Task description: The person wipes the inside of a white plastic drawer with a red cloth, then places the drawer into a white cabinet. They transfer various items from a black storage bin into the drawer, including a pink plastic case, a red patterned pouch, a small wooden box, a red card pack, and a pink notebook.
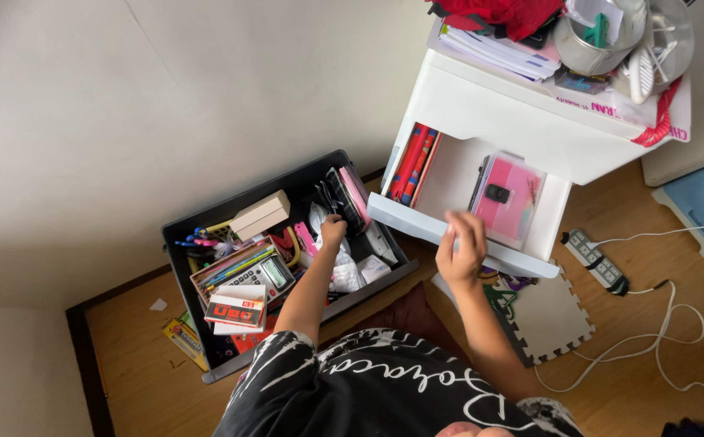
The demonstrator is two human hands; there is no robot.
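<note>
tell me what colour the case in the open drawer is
Pink, with a black clasp: the case shows best in the head view.

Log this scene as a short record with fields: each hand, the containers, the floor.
left hand: reaching into the black bin, among dark and pink items; whether it grips one cannot be told
right hand: on the front edge of the open white drawer
drawer contents: pink case, red and orange flat items
bin contents: calculator, pens, small boxes
floor: power strip, white cable
</note>
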